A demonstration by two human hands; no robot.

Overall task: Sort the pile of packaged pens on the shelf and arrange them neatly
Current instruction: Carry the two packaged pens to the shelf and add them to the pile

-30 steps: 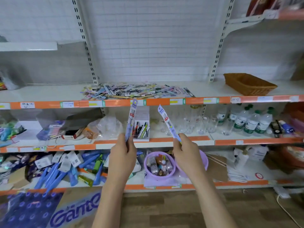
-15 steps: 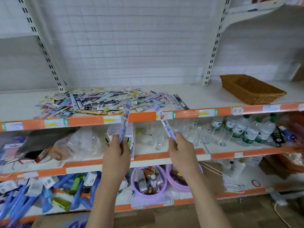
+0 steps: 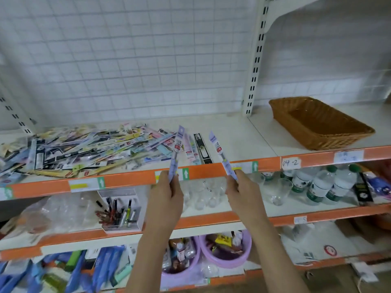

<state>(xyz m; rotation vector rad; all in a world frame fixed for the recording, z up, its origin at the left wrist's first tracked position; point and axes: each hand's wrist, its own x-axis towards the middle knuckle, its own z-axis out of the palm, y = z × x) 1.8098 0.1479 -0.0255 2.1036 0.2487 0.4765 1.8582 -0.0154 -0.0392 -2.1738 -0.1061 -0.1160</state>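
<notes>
Nearby, wicker basket [image 3: 321,123] sits right of pen pile [image 3: 91,149].

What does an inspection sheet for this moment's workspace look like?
Surface: white top shelf with orange edge strip, bare between pile and basket.
Job's things: loose pile of packaged pens on the shelf's left part; two lilac pen packs, one per hand.
Clutter: empty wicker basket on the shelf's right; clear cups, water bottles, pen box on the shelf below.
Grippers: left hand and right hand each pinch a pack's lower end.
Cables: nothing seen.
Surroundings: white wire-grid back panel, slotted uprights, lilac tubs lower down.
</notes>
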